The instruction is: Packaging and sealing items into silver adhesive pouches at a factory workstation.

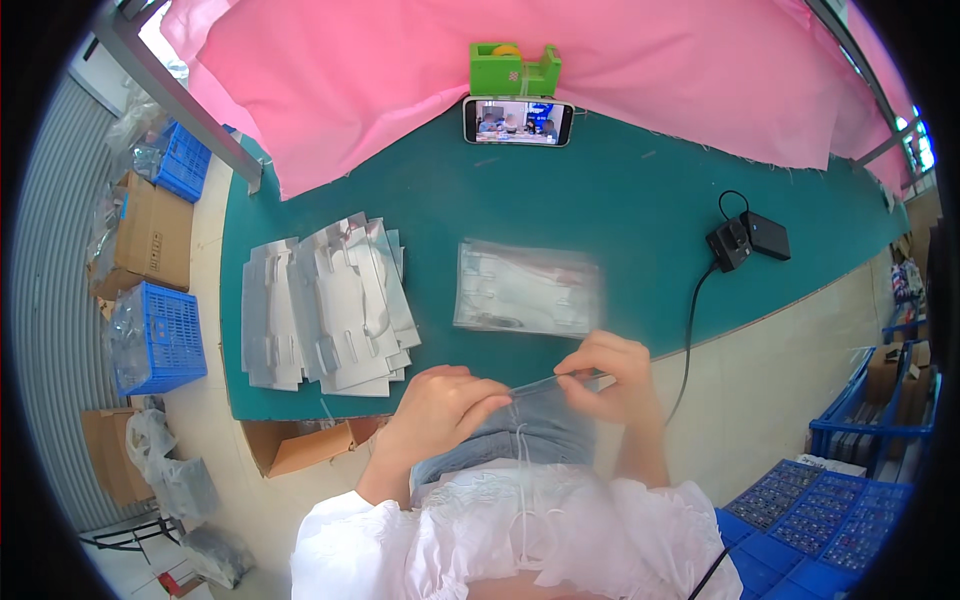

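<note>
In front of my body, my left hand (447, 408) and my right hand (612, 377) pinch a thin clear plastic piece (538, 386) at its two ends, stretched between them. Seen nearly edge-on, it does not show whether it is a bag or a sheet. Just beyond my hands, on the green table (560, 190), lies a stack of clear plastic packs (528, 288) with notched shapes showing. To the left is a larger overlapping pile of shiny, silvery-grey flat pieces with cutouts (345, 305).
A phone (518, 122) leans against a green tape dispenser (513, 72) by the pink cloth (420, 60). A black adapter (728, 245) with a cable and a black box (767, 236) lie right. Blue crates (160, 338) and a carton (155, 235) stand left; blue trays (800, 515) lower right.
</note>
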`<action>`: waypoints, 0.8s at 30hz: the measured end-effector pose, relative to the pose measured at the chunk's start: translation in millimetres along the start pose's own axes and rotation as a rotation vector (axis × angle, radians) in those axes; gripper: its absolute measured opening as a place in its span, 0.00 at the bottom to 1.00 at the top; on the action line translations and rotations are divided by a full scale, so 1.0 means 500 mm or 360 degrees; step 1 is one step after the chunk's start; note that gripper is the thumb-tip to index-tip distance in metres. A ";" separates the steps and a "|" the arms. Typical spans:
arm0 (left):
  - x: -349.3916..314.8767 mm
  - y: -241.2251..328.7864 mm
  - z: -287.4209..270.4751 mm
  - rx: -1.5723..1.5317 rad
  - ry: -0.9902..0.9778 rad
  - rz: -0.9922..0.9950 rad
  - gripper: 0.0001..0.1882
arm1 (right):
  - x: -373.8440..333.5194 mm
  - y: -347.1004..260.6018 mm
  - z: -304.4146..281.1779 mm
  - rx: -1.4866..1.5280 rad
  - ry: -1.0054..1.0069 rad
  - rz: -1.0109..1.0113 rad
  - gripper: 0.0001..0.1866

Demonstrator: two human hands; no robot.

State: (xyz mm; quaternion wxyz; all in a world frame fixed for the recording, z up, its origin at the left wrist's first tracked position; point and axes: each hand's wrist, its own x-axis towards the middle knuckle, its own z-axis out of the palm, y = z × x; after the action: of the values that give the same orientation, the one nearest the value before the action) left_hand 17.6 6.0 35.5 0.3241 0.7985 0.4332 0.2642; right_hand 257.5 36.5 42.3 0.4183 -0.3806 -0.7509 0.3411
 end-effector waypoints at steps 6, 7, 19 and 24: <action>0.003 0.011 -0.012 -0.0387 0.0328 -0.0091 0.14 | -0.006 0.001 -0.017 0.0116 0.0092 0.0064 0.08; 0.003 0.012 -0.012 -0.0471 0.0437 -0.0075 0.15 | -0.008 0.000 -0.016 0.0191 0.0056 0.0084 0.08; 0.028 0.043 -0.003 -0.0424 0.0200 -0.0045 0.11 | -0.003 0.005 0.002 -0.0195 -0.0503 0.0123 0.28; 0.031 0.054 0.010 -0.0382 0.0141 -0.0049 0.12 | 0.003 -0.003 0.004 0.0302 -0.0668 0.0333 0.23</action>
State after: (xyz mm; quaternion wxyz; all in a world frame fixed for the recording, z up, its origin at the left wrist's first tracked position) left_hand 42.9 6.8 54.5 0.4019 0.7346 0.4246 0.3443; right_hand 254.8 36.7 43.1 0.2496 -0.3361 -0.7424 0.5231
